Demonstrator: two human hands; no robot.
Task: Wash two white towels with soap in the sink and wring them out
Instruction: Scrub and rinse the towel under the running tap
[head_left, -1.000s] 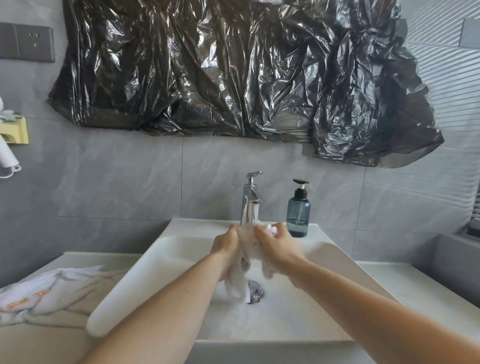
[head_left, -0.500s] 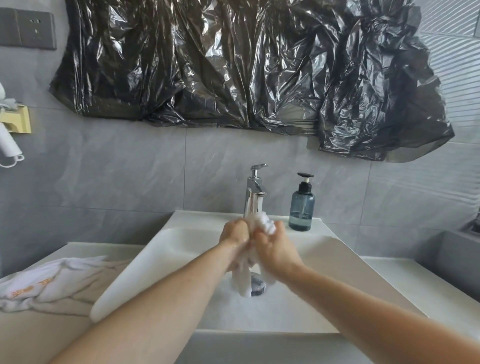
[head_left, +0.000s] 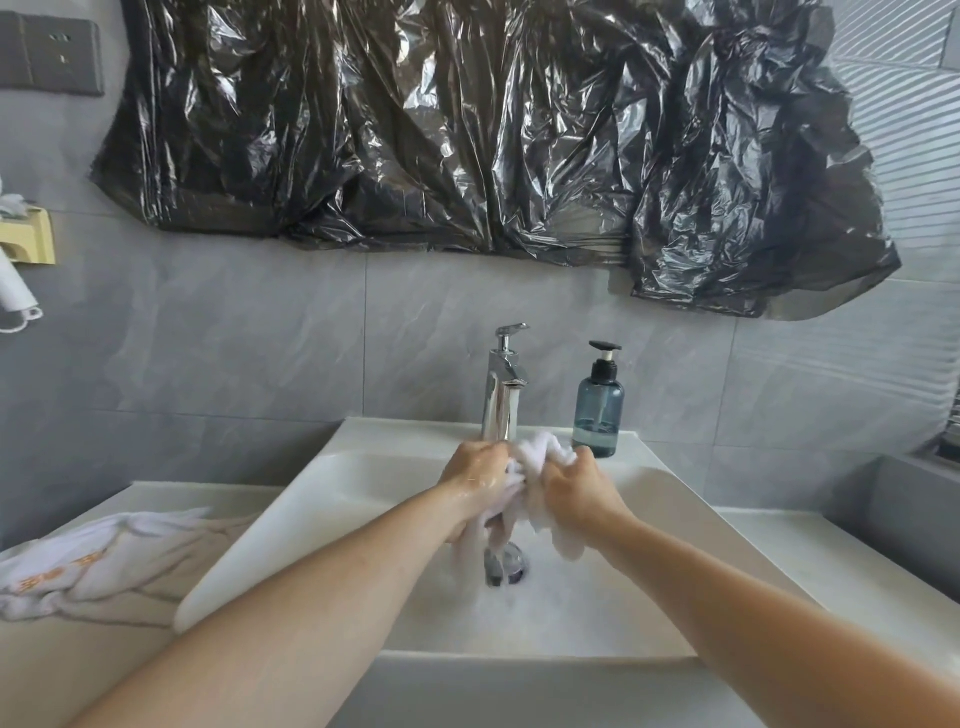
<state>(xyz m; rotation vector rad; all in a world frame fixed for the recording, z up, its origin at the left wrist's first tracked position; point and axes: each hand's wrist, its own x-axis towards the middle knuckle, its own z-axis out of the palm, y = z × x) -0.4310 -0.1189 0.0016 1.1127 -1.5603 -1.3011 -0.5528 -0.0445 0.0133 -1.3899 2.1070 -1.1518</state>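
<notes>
Sink (head_left: 291, 519): foamy water, drain plug (head_left: 506, 569). Soap bottle (head_left: 597, 415): part full, on rim. Left hand (head_left: 475, 480), right hand (head_left: 576, 491): fingers clamped round wet white towel (head_left: 540, 457) above basin.

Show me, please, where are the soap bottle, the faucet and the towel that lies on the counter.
soap bottle (head_left: 598, 415), head view, on its blue body.
faucet (head_left: 502, 400), head view, on its chrome column.
towel on the counter (head_left: 98, 564), head view, on its middle folds.
</notes>
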